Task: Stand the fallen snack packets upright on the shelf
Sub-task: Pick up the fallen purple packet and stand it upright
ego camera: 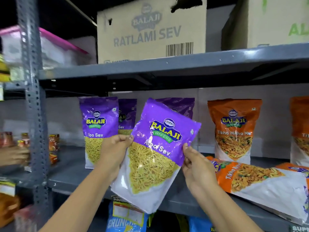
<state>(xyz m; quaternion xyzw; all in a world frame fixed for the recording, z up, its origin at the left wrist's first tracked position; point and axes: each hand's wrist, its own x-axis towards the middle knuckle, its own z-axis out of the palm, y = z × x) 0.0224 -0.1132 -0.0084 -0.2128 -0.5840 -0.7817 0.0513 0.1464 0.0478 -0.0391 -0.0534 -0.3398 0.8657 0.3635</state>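
A purple Aloo Sev packet point(155, 156) is held in the air in front of the grey shelf point(70, 174), tilted to the right. My left hand point(113, 153) grips its left edge and my right hand point(197, 168) pinches its right edge. Behind it, purple Aloo Sev packets stand upright: one at the left point(99, 129), a second point(127, 116) behind that, a third point(180, 106) partly hidden. An orange Tikha Mitha Mix packet point(234, 129) stands upright at the right. Another orange packet point(260, 183) lies flat on the shelf's front right, with a further one point(296, 168) lying behind it.
Cardboard boxes point(150, 30) sit on the shelf above. A perforated steel post point(33, 97) rises at the left, with small orange cartons point(53, 143) and another person's hand point(13, 155) beyond it. Blue packets point(125, 218) hang below the shelf edge. Another orange packet point(301, 129) stands at the far right.
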